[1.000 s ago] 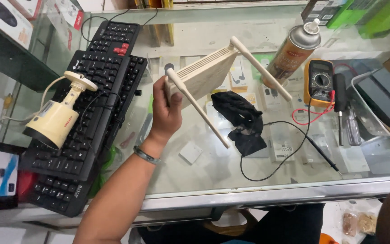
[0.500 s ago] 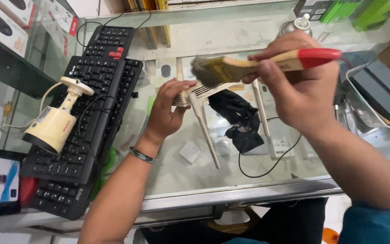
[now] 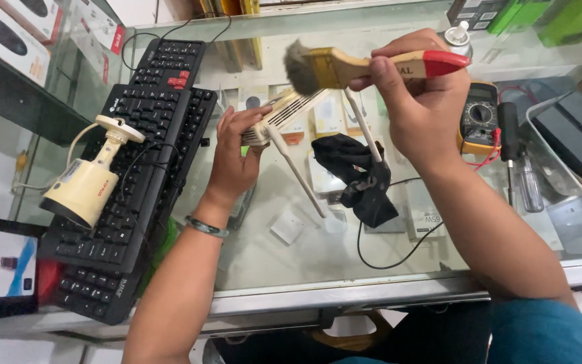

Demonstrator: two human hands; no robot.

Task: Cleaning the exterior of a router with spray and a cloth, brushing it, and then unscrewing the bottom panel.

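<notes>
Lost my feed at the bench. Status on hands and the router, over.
Left hand grips white router, antennas pointing down. Right hand holds paintbrush just above it, bristles apart from the casing. Black cloth lies beneath on glass counter; nothing blocking.

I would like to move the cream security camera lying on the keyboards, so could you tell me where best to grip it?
Grip the security camera around its cylindrical body, coming from above with fingers across its width. It lies on its side on the black keyboard, barrel exposed. The round mount and thin cable at its upper end look less secure.
</notes>
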